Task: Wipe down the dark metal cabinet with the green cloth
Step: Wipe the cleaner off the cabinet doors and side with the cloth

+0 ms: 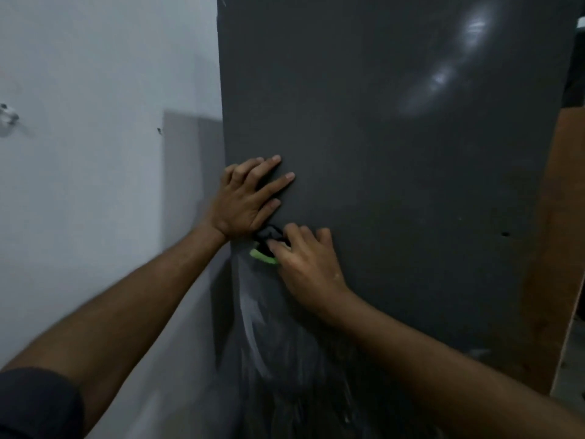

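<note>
A: Green shows only as a thin strip; the green cloth (263,256) is bunched small under the right hand (305,264), pressed against the dark metal cabinet (395,153) near its left edge, at about 7 o'clock from the panel's centre.

B: And the hands?

A: Close together, nearly touching. The left hand (250,198) lies flat on the panel with straight fingers, at 11 o'clock from the right one. The right hand's fingers curl over the cloth and pin it to the metal.

B: How will the cloth handle?

A: Soft and light, I'd judge; it crumples easily, so most of it is hidden. Some dark part of the wad peeks out just above the green. Better to spread it and press with a flat palm than pinch one corner.

B: The cabinet?

A: Stiff, smooth, slightly glossy; it reflects lights at 1 o'clock. A clear plastic bag (272,327) hangs below the hands, against the white wall (95,90).
</note>
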